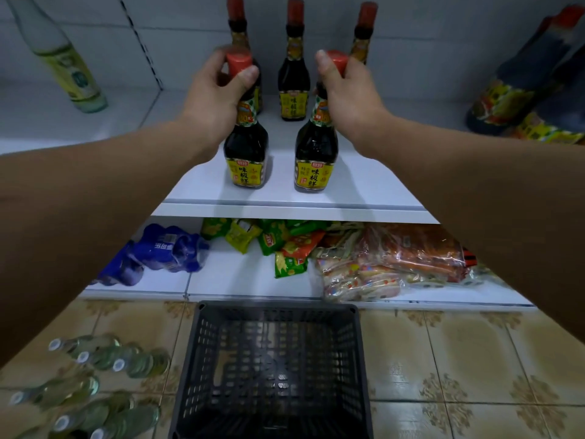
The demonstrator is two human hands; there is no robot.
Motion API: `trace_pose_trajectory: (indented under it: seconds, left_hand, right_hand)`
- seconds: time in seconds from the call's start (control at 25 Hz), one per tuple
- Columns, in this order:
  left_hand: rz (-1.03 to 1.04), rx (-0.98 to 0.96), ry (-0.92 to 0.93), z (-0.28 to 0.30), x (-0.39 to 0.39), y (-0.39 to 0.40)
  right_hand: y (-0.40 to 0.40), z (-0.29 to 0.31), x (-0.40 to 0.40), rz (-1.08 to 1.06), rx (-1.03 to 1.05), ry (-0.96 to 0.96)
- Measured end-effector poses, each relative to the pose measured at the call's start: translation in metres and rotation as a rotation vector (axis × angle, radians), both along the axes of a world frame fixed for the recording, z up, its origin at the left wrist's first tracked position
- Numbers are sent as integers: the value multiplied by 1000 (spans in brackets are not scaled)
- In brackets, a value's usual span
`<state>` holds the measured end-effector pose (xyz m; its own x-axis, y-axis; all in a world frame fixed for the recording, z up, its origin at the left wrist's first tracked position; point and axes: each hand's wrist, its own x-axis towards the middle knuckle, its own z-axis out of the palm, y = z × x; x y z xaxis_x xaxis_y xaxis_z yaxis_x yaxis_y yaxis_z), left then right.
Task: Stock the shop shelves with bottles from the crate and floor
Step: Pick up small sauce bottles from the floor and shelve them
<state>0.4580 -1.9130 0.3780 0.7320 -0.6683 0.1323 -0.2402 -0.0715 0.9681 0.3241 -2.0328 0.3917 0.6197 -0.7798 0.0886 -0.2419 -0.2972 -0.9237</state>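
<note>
**Desk:** What is filling the frame, biggest things first?

**Photographer:** A white metal shop shelf (364, 185) is running across the upper half, with a lower white shelf (240, 280) beneath it carrying blue drink packs (164, 251) and green, orange and clear-wrapped snack packets (373, 261). On the patterned beige floor tiles (459, 369) a dark grey slatted plastic crate (272, 369) is sitting just in front of the lower shelf, and pale green glass bottles with white caps (107, 375) are lying on their sides to its left.

**Desk:** And the hands?

**Photographer:** Both arms are reaching over the crate to the upper shelf. The left hand (215, 90) is curling its fingers and thumb round the red cap and neck of a dark soy sauce bottle with a yellow label (246, 153). The right hand (351, 90) is gripping the neck of a matching second dark soy sauce bottle (316, 156) the same way. Both bottles are standing upright near the shelf's front edge, side by side and apart.

**Desk:** Anything behind them?

**Photographer:** Three more red-capped dark sauce bottles (294, 77) are standing in a row at the back. A pale green-labelled clear bottle (63, 55) is standing far left, and large dark bottles with yellow labels (525, 83) are blurring at the far right; they seem to be sauce too, though the edge distortion is heavy.
</note>
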Motion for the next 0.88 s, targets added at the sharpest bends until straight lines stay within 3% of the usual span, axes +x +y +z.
trace_pose_trajectory:
  seconds: [0.4,0.64,0.88]
  left_hand:
    - [88,32,-14,-14,5,4]
    - [-3,320,119,-36,3,3]
    - [75,317,118,-47,29,-15]
  right_hand:
    - [10,-5,13,31,-25,4]
    - [4,-59,-1,146,57,234]
    - [-9,-73,28,98,-14,288]
